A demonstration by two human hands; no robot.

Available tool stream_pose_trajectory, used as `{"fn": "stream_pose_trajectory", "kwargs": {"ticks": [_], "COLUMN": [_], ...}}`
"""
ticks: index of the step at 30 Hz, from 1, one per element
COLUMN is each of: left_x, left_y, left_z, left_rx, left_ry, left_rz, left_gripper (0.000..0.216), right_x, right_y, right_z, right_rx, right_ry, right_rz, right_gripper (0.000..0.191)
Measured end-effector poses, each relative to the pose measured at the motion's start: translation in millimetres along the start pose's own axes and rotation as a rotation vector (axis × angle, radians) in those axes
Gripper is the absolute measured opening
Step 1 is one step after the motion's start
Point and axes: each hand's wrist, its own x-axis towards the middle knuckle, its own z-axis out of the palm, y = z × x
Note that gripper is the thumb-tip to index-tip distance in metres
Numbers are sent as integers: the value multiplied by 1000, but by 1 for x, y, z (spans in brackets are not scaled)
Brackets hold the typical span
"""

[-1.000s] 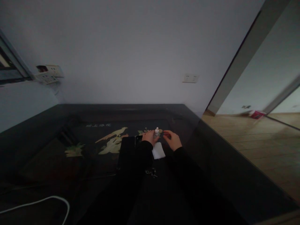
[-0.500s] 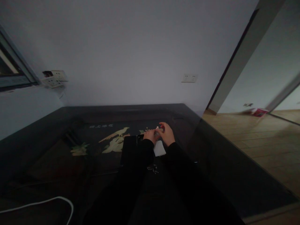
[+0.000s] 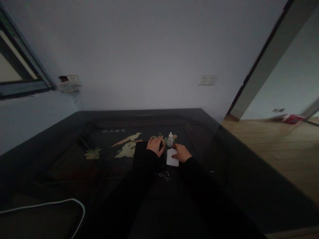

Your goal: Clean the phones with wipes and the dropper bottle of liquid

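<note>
A small clear dropper bottle with a white cap (image 3: 169,140) stands upright on the dark table, between and just beyond my hands. My left hand (image 3: 155,146) lies palm down with its fingers stretched out over the upper right part of a flat black case (image 3: 142,154). At the right edge of a folded white tissue (image 3: 170,160), my right hand (image 3: 182,153) has its fingers bent, with thumb and forefinger on the tissue. Neither hand touches the bottle. A small metal bunch, seemingly keys (image 3: 164,176), lies nearer to me, between my dark sleeves.
The dark glossy table (image 3: 199,126) carries a bird-and-flower picture (image 3: 128,146) and reaches a pale wall. A white cable (image 3: 62,201) curves over the near left. Wall sockets (image 3: 208,80) are at the back, and a pink-red box (image 3: 294,119) stands on the wooden floor at right.
Both hands have come off the small bottle, which now stands free on the table. My left hand moved left onto the black case; my right came down nearer to the white tissue. The view shifted slightly.
</note>
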Motion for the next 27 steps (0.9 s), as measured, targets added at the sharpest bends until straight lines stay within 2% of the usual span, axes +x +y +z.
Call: {"fn": "stream_pose_trajectory", "kwargs": {"ticks": [6,8,11,14,17,19,22,27], "left_x": [-55,-69,-81,-86,-87,-86,-85,-86], "left_y": [-1,1,6,11,14,13,8,3], "left_z": [-13,-13,-11,-8,-5,-4,-3,-2], "left_rx": [-79,-124,-332,-589,-861,-986,-1040,-992], "left_ry": [12,2,65,75,-48,-106,-111,-122], "left_rz": [65,85,84,-40,-212,-298,-355,-286], "left_gripper": [34,32,33,47,62,50,28,21], "right_x": [-12,-21,-37,-52,-65,-71,-75,-74], "right_y": [12,12,6,-6,-24,-35,-44,-44], "right_z": [-11,-14,-20,-26,-24,-18,-7,4], "right_rx": [100,172,321,512,677,766,874,826], "right_ry": [-174,-195,-161,-71,29,61,44,-35], "right_rz": [52,35,-23,-85,-116,-115,-93,-78], "right_gripper": [31,31,21,14,22,26,33,21]}}
